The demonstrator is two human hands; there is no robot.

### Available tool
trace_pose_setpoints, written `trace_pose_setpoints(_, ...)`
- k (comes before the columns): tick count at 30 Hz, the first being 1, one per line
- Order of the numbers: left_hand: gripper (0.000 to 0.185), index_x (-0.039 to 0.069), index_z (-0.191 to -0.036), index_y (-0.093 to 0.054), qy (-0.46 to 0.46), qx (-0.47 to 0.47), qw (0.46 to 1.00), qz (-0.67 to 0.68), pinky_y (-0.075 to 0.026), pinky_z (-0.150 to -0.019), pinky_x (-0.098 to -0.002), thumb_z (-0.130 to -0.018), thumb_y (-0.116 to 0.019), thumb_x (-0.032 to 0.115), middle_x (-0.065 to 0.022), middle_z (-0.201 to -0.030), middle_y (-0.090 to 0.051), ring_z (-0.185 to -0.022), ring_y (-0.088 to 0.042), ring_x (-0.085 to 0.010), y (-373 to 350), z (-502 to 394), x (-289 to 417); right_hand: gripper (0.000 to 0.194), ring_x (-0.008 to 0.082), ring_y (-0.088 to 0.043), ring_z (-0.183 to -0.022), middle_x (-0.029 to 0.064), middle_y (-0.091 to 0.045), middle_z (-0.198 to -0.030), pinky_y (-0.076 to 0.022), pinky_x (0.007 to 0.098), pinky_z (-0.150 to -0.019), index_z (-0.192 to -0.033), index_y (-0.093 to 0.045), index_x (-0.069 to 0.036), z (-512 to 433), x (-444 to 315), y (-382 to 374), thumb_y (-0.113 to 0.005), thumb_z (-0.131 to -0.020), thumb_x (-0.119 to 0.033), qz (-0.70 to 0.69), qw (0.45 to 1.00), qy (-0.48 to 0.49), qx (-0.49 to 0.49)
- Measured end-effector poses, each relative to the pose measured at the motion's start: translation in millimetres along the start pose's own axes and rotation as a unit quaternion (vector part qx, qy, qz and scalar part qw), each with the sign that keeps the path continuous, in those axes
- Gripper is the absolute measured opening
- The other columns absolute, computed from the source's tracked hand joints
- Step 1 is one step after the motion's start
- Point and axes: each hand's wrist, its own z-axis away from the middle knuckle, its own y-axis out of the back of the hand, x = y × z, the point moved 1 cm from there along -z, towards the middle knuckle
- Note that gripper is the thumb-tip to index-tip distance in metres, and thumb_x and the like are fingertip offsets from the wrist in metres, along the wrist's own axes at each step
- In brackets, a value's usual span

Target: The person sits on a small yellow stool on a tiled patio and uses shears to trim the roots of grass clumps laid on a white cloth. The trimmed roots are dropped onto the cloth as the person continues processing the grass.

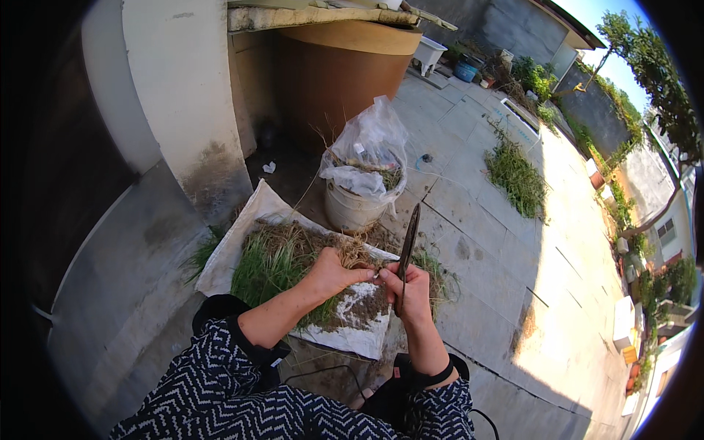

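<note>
My left hand (331, 276) grips a clump of straw-coloured roots or dry stems (355, 252) above a white woven sack (363, 336). In my right hand (411, 289) is a pair of dark, worn scissors (408, 239), blades pointing up and away from me. The thumbs and fingertips of both hands meet at the near end of the clump, around something small and pale that the fingers partly hide. Long green grass-like plants with brown roots (269, 253) cover the left and far part of the sack. Loose soil (369, 305) lies on its right part.
Beyond the sack stands a whitish bucket (355, 208) lined with a clear plastic bag (374, 129) holding plant waste. A large brown vat (341, 71) and a white pillar (181, 82) rise behind it. Cut greenery (517, 173) lies on the paving at right.
</note>
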Motion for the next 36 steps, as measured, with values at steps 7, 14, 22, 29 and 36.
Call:
trace_pose_setpoints(7,0.020,0.000,-0.091,-0.066,-0.052,-0.057,0.997,-0.029,-0.049,-0.068,-0.0265,-0.073,-0.074,0.005,-0.0034,-0.085,-0.067,-0.076,-0.059,-0.0088,-6.9,-6.2,-4.5,0.011,0.0034,-0.044,-0.041,0.0038,-0.062,-0.064,-0.0329,0.0175,-0.038,-0.082,-0.059,-0.001,3.0,0.5,5.5,-0.066,-0.079,-0.009,-0.010,1.000,-0.001,0.022)
trace_pose_setpoints(14,0.021,-0.001,-0.093,-0.066,-0.043,-0.095,0.994,-0.017,-0.049,-0.070,-0.0265,-0.073,-0.072,0.000,-0.0036,-0.085,-0.067,-0.077,-0.058,-0.0081,-15.2,-3.3,-10.0,0.009,0.0083,-0.039,-0.037,0.0041,-0.053,-0.056,-0.0284,0.0219,-0.036,-0.082,-0.056,-0.001,4.9,7.4,10.5,-0.061,-0.077,-0.007,-0.129,0.991,-0.027,0.006)
trace_pose_setpoints(22,0.027,-0.001,-0.096,-0.063,-0.013,-0.028,0.999,-0.009,-0.049,-0.074,-0.0269,-0.071,-0.074,0.002,-0.0034,-0.089,-0.065,-0.080,-0.059,-0.0103,-6.4,-12.9,-16.9,0.018,0.0059,-0.037,-0.037,0.0071,-0.059,-0.065,-0.0304,0.0208,-0.035,-0.091,-0.058,0.001,0.1,4.8,16.4,-0.062,-0.083,-0.014,-0.187,0.978,-0.069,0.053)
trace_pose_setpoints(29,0.024,-0.001,-0.094,-0.065,-0.024,-0.045,0.999,-0.009,-0.049,-0.072,-0.0266,-0.072,-0.073,0.002,-0.0038,-0.088,-0.066,-0.078,-0.059,-0.0101,-7.4,-14.9,-23.7,0.016,0.0068,-0.037,-0.035,0.0101,-0.062,-0.065,-0.0318,0.0214,-0.035,-0.085,-0.058,0.001,-2.7,8.1,13.7,-0.064,-0.081,-0.013,-0.098,0.993,-0.062,0.012)
trace_pose_setpoints(36,0.020,-0.001,-0.093,-0.066,0.045,-0.012,0.999,-0.017,-0.048,-0.071,-0.0269,-0.074,-0.072,0.003,-0.0037,-0.087,-0.066,-0.078,-0.059,-0.0106,-7.9,-13.8,-22.3,0.016,0.0082,-0.037,-0.032,0.0113,-0.060,-0.061,-0.0335,0.0229,-0.034,-0.079,-0.056,0.000,-5.8,13.5,13.6,-0.063,-0.082,-0.014,-0.127,0.988,-0.073,0.044)
